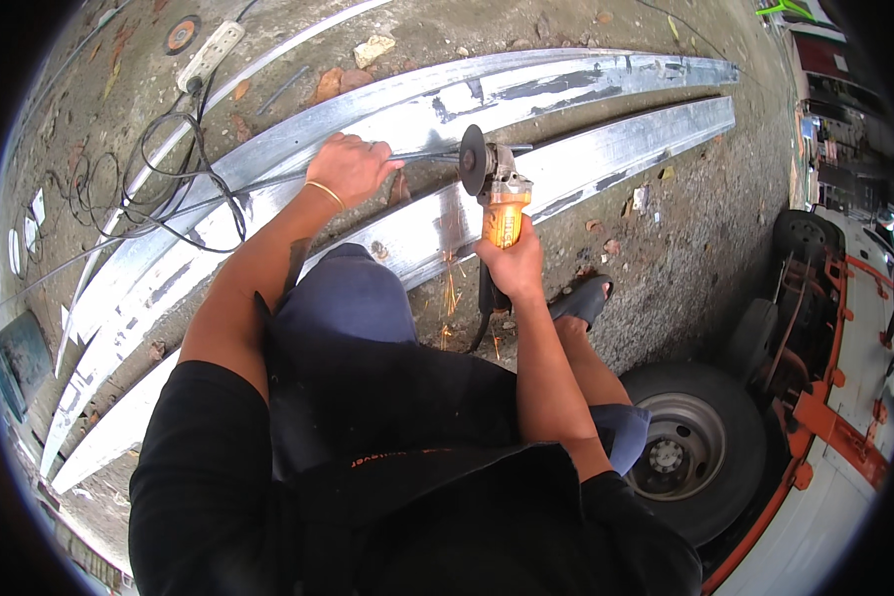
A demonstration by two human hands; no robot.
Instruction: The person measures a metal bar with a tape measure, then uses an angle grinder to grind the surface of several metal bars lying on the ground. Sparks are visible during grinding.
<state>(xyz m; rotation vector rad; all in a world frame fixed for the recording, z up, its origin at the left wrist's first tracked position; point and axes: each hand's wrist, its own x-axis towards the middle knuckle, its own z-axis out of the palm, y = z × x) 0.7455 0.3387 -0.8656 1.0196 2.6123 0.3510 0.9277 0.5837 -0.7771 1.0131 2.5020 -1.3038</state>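
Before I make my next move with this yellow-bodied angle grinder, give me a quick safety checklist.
1. Grip on the yellow-bodied angle grinder: ok, the right hand is wrapped around it.
2. Thin grey metal rod held: ok, the left hand is closed on it.
3. Gloves: not ok, both hands are bare.
4. Closed footwear: not ok, toes show at the open front of the black sandal.
5. Dark round disc at rest: not ok, orange sparks show below it.
6. Eye protection: cannot tell, the face is out of view.
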